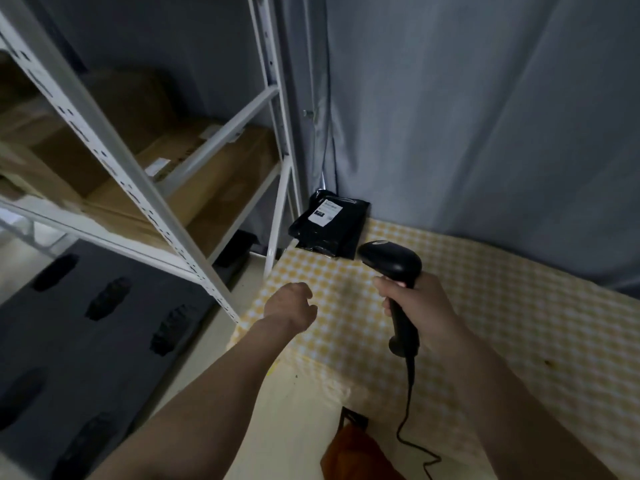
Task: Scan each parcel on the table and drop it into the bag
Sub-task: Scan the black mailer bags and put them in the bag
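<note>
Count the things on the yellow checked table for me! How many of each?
Black parcels: 1
Barcode scanners, held over the table in the right hand: 1
Total: 2

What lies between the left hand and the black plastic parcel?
Only bare yellow checked tablecloth separates left hand from black plastic parcel, per head view.

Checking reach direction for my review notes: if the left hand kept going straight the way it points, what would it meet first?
Probably the black parcel at the table's far corner. The left hand hovers over bare checked tablecloth, nothing between, though depth is uncertain.
</note>
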A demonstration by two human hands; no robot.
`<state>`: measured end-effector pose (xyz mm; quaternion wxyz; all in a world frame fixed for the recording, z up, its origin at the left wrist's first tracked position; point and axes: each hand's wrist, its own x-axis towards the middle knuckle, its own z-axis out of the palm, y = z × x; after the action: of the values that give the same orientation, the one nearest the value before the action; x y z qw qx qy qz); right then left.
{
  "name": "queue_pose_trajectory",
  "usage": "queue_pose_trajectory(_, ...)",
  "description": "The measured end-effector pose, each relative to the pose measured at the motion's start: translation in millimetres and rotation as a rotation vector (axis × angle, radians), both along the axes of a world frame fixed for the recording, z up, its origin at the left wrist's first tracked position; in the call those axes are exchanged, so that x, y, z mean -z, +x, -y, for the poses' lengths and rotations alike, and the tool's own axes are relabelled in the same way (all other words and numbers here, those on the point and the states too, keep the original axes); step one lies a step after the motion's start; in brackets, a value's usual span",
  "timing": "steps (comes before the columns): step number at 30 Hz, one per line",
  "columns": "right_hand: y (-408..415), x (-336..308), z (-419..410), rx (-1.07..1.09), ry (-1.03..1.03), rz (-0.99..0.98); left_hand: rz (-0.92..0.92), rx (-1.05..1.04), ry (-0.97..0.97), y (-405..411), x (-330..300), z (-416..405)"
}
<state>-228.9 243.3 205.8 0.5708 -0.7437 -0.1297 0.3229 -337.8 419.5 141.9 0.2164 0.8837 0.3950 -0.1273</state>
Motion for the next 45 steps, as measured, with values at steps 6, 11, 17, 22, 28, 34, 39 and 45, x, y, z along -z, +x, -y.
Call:
queue_pose_trajectory(6, 54.6, 16.0, -39.7, 0.027, -0.038, -0.022, -0.023, 0.016, -0.023, 67.9, 8.4, -51.7)
queue_pose_trajectory(11, 100.6, 29.8, -73.2, 0.038, -0.045, -0.052, -0.058, -0.019, -0.078, 114.4, 31.3, -84.6)
queue_pose_trajectory(17, 135.8, 56.5, -120.0, 0.006, -0.113, -0.08, -0.118, -0.096, -0.136, 141.4, 66.7, -125.4)
queue_pose_trajectory(22, 162.0, 81.4, -153.6, 0.007, -0.076, -0.22, -0.103, -0.27, -0.259, 173.8, 106.0, -166.4)
queue_pose_trajectory(28, 186.6, 110.2, -183.1, 0.079, -0.13, -0.3, 0.087, -0.629, -0.515, 214.6, 160.8, -208.3)
queue_pose_trajectory(34, 199.6, 147.3, -206.5, 0.162, -0.186, -0.355, 0.309, -1.075, -0.847, 245.3, 214.7, -238.5)
queue_pose_trajectory(39, 199.8, 167.9, -212.3, 0.231, -0.214, -0.396, 0.314, -1.091, -0.836, 260.6, 236.9, -246.5)
queue_pose_trajectory(45, 197.7, 179.1, -221.6, 0.26, -0.222, -0.422, 0.141, -1.001, -0.613, 259.2, 240.7, -235.2)
